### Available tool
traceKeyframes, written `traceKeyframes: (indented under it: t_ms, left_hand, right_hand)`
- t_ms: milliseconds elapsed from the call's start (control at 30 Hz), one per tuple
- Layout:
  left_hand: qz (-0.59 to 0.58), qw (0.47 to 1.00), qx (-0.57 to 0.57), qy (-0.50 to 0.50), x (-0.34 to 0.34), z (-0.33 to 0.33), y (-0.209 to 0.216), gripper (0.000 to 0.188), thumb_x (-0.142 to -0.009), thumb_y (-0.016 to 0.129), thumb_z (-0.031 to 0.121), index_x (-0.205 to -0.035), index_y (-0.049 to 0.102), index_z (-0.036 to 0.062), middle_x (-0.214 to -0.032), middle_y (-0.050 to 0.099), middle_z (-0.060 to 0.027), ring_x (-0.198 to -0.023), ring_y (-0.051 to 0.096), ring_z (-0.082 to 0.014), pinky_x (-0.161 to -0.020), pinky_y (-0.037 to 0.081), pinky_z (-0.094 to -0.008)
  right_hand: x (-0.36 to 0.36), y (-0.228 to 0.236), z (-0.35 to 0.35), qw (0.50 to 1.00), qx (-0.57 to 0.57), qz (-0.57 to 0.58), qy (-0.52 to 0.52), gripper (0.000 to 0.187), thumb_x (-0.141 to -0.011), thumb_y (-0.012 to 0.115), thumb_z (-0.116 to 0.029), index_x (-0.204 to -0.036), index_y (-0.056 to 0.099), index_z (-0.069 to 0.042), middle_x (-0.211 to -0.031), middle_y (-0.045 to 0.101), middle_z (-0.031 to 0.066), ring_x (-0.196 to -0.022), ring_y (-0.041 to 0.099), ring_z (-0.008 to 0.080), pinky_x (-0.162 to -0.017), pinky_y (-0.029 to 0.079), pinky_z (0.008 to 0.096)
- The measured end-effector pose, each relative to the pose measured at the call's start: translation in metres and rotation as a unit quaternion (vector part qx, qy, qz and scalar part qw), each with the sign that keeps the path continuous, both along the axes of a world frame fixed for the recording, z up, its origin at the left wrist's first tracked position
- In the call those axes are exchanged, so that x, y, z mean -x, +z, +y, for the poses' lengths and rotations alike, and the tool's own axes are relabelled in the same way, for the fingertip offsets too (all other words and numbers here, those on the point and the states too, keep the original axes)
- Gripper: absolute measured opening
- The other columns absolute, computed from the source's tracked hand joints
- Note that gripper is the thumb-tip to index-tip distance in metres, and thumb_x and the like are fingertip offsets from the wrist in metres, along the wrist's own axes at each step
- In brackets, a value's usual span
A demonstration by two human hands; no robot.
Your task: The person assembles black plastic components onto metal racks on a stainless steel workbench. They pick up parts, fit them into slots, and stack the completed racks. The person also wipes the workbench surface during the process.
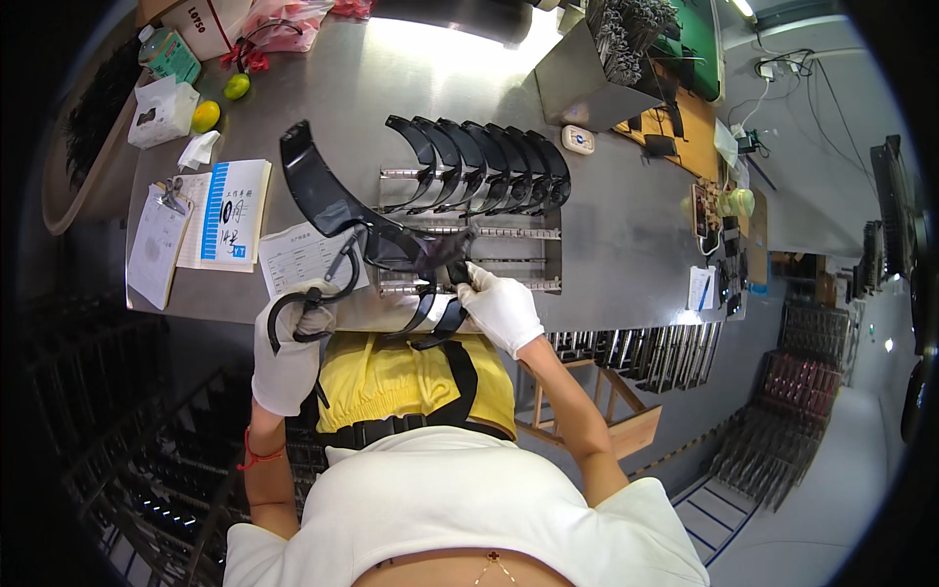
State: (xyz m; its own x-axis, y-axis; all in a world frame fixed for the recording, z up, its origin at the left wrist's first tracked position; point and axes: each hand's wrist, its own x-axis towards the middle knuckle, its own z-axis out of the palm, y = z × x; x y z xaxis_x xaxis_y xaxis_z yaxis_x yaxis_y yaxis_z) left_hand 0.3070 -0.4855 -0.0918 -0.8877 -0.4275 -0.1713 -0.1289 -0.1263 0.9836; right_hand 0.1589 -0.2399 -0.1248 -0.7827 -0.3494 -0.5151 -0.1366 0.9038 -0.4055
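Observation:
My left hand (291, 342), in a white glove, is closed around a black C-shaped piece (315, 298) at the table's front edge. A large glossy black curved part (328, 201) lies above and beyond it, over the rack; whether the two pieces are joined I cannot tell. My right hand (502, 308), also white-gloved, pinches a dark piece near the front rail, where its fingertips partly hide what they grip. Behind, several matching black curved parts (486, 166) stand in a row in the metal slotted rack (514, 234). More black curved pieces (445, 326) hang at the front edge.
A printed sheet (293, 256), notebook (235, 217) and clipboard (156, 245) lie on the left. Tissues (162, 110), fruit (205, 116) and a bottle (169, 55) are farther back. A metal bin of thin metal pieces (592, 93) stands back right. Below right is a wooden frame (626, 430).

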Motion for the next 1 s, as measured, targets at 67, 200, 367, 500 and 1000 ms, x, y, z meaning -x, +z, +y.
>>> traceKeyframes:
  t_ms: [67,200,367,500,1000]
  left_hand:
    - [0.015,0.998,-0.023,-0.052,0.000,0.002,0.001,0.023,-0.097,0.060,0.009,-0.118,0.060,0.0002,-0.093,0.062,-0.0040,-0.077,0.052,-0.0106,-0.072,0.044,-0.0245]
    - [0.017,0.995,-0.037,-0.088,0.001,0.004,0.004,0.030,-0.101,0.060,0.027,-0.118,0.059,0.0027,-0.086,0.059,-0.0026,-0.072,0.048,-0.0094,-0.063,0.036,-0.0229]
    - [0.018,0.994,-0.001,-0.105,0.008,0.009,0.007,0.036,-0.101,0.058,0.036,-0.118,0.059,0.0045,-0.085,0.059,-0.0020,-0.070,0.047,-0.0084,-0.060,0.034,-0.0222]
    - [0.016,0.989,0.017,-0.143,0.014,0.014,0.009,0.041,-0.101,0.057,0.042,-0.116,0.059,0.0049,-0.084,0.059,-0.0013,-0.070,0.047,-0.0084,-0.060,0.034,-0.0222]
    - [-0.109,0.909,-0.306,-0.262,0.055,0.056,0.012,0.034,-0.103,0.054,0.036,-0.108,0.059,0.0027,-0.066,0.046,0.0030,-0.054,0.039,-0.0065,-0.048,0.031,-0.0211]
  right_hand:
    - [0.002,0.003,0.000,1.000,-0.008,-0.019,0.003,0.045,-0.094,0.053,-0.036,-0.130,0.063,-0.010,-0.073,0.070,0.0147,-0.077,0.069,0.0334,-0.075,0.053,0.0429]
    - [0.003,0.007,0.002,1.000,0.006,-0.026,0.008,0.045,-0.094,0.053,-0.036,-0.130,0.062,-0.009,-0.075,0.070,0.0159,-0.078,0.069,0.0347,-0.076,0.053,0.0441]
    - [0.002,-0.008,0.002,0.999,0.035,-0.004,0.012,0.043,-0.095,0.052,-0.033,-0.128,0.062,-0.008,-0.079,0.070,0.0179,-0.078,0.069,0.0371,-0.076,0.053,0.0464]
    - [-0.002,-0.037,0.005,0.989,0.041,0.112,0.090,0.040,-0.093,0.052,-0.030,-0.125,0.063,-0.008,-0.080,0.070,0.0210,-0.077,0.069,0.0381,-0.073,0.054,0.0488]
    - [0.045,0.063,0.026,0.908,0.402,-0.085,-0.080,0.028,-0.094,0.065,-0.034,-0.104,0.070,-0.008,-0.064,0.063,0.0086,-0.050,0.056,0.0130,-0.052,0.045,0.0295]
